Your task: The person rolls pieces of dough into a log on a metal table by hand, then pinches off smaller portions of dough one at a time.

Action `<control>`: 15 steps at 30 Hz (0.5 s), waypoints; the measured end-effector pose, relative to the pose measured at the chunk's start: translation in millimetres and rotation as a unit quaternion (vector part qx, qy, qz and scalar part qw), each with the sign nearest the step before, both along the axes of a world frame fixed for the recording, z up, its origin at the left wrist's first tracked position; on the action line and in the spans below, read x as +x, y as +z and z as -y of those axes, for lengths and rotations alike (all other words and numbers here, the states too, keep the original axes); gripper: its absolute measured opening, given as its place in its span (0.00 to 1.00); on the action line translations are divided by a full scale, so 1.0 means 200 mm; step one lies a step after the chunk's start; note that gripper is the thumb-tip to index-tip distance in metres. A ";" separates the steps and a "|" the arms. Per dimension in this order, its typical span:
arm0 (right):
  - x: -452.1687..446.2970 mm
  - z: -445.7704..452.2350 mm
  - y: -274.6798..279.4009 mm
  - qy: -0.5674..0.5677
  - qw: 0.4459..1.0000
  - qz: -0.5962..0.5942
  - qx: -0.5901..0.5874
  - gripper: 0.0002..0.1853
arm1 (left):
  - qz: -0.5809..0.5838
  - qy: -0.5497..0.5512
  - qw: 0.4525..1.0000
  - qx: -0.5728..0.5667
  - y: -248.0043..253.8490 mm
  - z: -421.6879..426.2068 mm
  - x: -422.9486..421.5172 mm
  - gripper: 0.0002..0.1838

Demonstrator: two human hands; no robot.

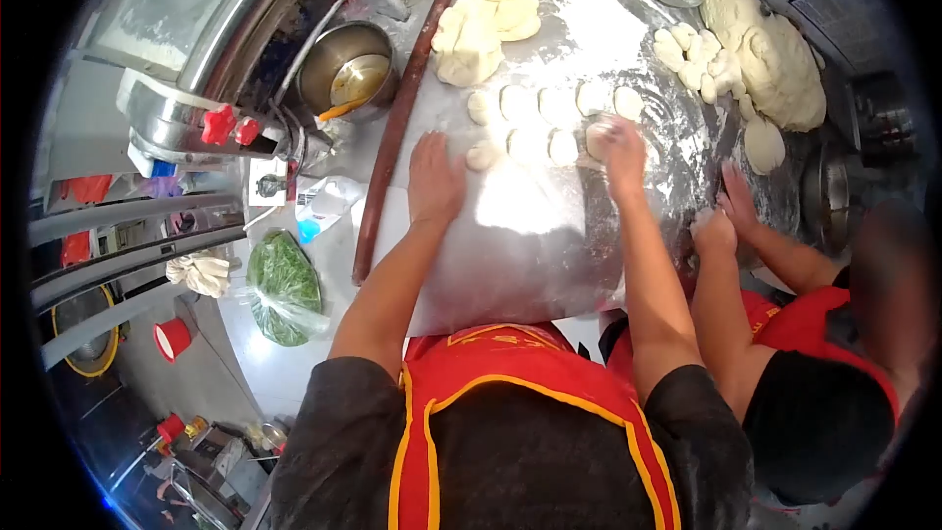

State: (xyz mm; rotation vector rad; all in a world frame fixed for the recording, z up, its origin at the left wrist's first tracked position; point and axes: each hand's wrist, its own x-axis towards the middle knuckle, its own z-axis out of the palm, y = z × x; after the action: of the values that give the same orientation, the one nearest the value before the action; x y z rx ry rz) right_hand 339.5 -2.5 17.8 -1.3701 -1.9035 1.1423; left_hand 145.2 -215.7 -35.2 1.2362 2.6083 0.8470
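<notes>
Lying partly under the right hand [623,155] is a dough piece [595,141].

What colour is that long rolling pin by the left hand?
The rolling pin is dark reddish-brown, seen best in the head view.
</notes>
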 end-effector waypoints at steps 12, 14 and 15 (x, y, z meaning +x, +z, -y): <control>-0.29 -0.87 -0.29 0.032 0.974 0.118 0.193 0.21 | -0.028 -0.011 0.999 0.015 0.00 -0.02 -0.03 0.26; -0.38 -0.85 -0.24 0.059 0.957 0.180 0.220 0.19 | -0.028 -0.016 0.999 0.025 0.00 -0.01 -0.03 0.26; -0.38 -0.90 -0.30 0.088 0.940 0.224 0.243 0.24 | -0.024 -0.014 0.999 0.027 0.00 -0.01 -0.02 0.26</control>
State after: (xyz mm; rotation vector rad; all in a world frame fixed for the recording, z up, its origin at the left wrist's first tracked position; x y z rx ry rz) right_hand 263.9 177.0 -42.6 -1.2609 -2.4571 0.3832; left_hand 140.5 -214.4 -36.2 1.3202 2.6147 0.9003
